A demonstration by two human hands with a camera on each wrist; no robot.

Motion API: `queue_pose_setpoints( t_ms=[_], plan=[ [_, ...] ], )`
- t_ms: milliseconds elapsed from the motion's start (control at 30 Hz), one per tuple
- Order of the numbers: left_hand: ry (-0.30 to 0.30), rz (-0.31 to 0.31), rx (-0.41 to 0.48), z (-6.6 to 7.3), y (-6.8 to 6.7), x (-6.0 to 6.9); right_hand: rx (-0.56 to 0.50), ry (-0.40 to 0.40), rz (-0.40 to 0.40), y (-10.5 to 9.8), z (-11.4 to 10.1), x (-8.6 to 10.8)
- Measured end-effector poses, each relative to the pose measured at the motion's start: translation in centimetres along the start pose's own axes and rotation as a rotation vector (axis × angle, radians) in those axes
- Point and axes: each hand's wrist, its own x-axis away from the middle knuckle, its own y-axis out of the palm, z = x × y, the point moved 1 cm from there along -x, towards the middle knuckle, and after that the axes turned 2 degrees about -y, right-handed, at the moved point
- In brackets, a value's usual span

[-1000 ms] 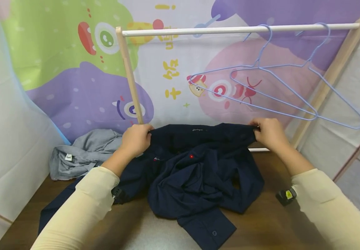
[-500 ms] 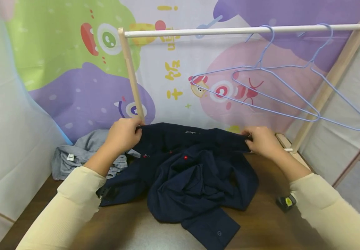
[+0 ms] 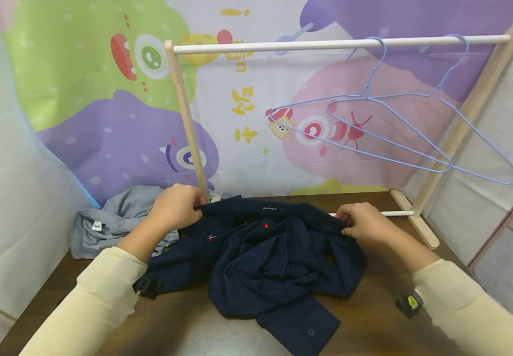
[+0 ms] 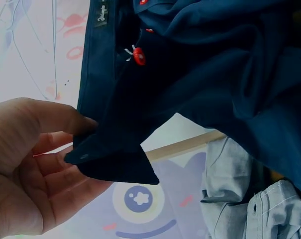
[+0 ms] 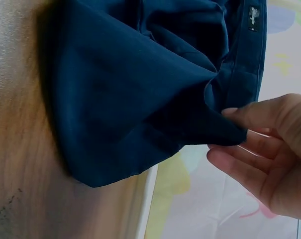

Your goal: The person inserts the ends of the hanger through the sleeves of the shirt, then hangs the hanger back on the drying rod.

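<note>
A dark navy shirt point(image 3: 283, 257) lies bunched on the table, its collar edge stretched between both hands. At the collar's left end my left hand point(image 3: 173, 210) pinches the cloth; in the left wrist view the thumb presses the collar tip point(image 4: 118, 159) against the fingers. My right hand point(image 3: 365, 222) pinches the other end, and the right wrist view shows thumb and fingers on the fabric point(image 5: 215, 124). A small label point(image 3: 269, 208) sits inside the collar band. Red buttons point(image 4: 139, 56) show on the front. One cuff point(image 3: 301, 321) points toward me.
A grey garment point(image 3: 122, 222) lies crumpled at the left. Behind the shirt stands a wooden rack with a white top rail point(image 3: 283, 46). Blue wire hangers point(image 3: 367, 96) hang at its right side. The rack's foot point(image 3: 414, 220) rests at the back right. A patterned cloth point(image 3: 247, 163) forms the backdrop.
Both hands have lowered the collar toward the table, still gripping its ends. My left hand has shifted left, and the rack's lower rail and right foot now show.
</note>
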Motion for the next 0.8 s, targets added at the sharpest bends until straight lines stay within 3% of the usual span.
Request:
queue_pose_setpoints(
  t_ms=[167, 567, 800],
  plan=[
    [0.005, -0.037, 0.007, 0.2, 0.1, -0.1, -0.04, -0.005, -0.003, -0.6, -0.2, 0.6],
    [0.053, -0.061, -0.011, 0.3, 0.6, 0.0, 0.049, -0.076, 0.228, -5.7, -1.5, 2.4],
    [0.062, -0.04, 0.0, 0.4, 0.7, 0.0, 0.062, -0.086, 0.298, -8.1, -1.7, 3.7]
  ],
)
